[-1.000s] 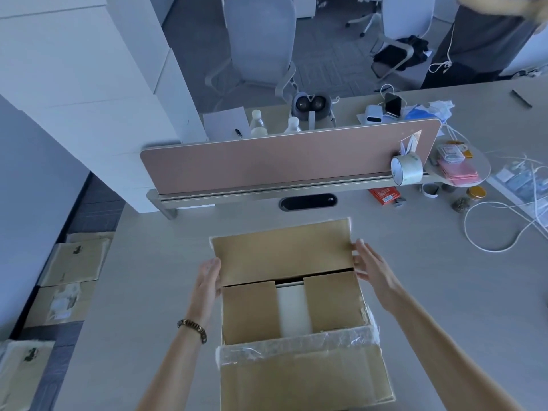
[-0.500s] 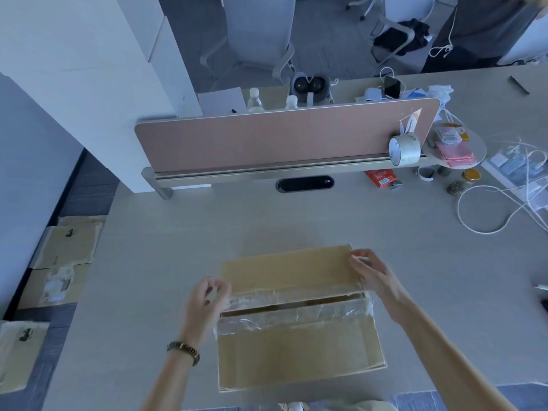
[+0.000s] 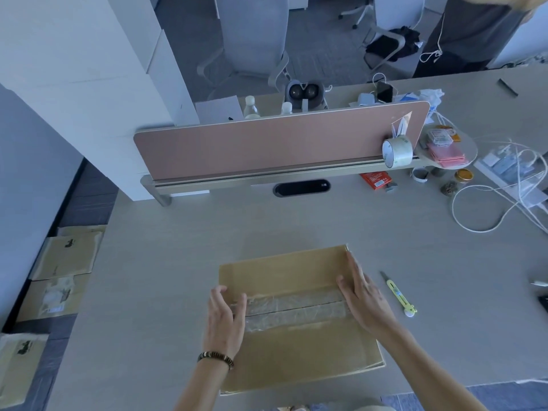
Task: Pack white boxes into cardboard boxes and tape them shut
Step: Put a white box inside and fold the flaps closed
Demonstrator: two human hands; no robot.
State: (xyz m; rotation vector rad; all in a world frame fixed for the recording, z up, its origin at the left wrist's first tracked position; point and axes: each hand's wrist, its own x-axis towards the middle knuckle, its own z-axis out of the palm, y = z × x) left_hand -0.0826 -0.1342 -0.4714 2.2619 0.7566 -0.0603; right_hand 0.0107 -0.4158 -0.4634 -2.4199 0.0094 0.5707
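A brown cardboard box [image 3: 296, 345] lies on the desk in front of me with both long flaps folded down. Old clear tape [image 3: 293, 310] runs along the seam where they meet. My left hand [image 3: 225, 318] lies flat on the left end of the seam, fingers straight. My right hand [image 3: 364, 298] presses flat on the right end of the flaps, its fingers along the box's right edge. The white box inside is hidden under the flaps. A roll of clear tape [image 3: 396, 152] sits on the ledge of the pink divider [image 3: 267, 143].
A yellow-green utility knife [image 3: 400, 295] lies just right of the box. White cables [image 3: 489, 209], small jars and a red packet [image 3: 376, 180] crowd the right rear. Flattened cardboard boxes [image 3: 62, 256] lie on the floor at left. A person stands at the far right.
The far flap has come down over the side flaps and the white box, and the near flap closed against it. Both hands moved from the flap's edges onto the shut top.
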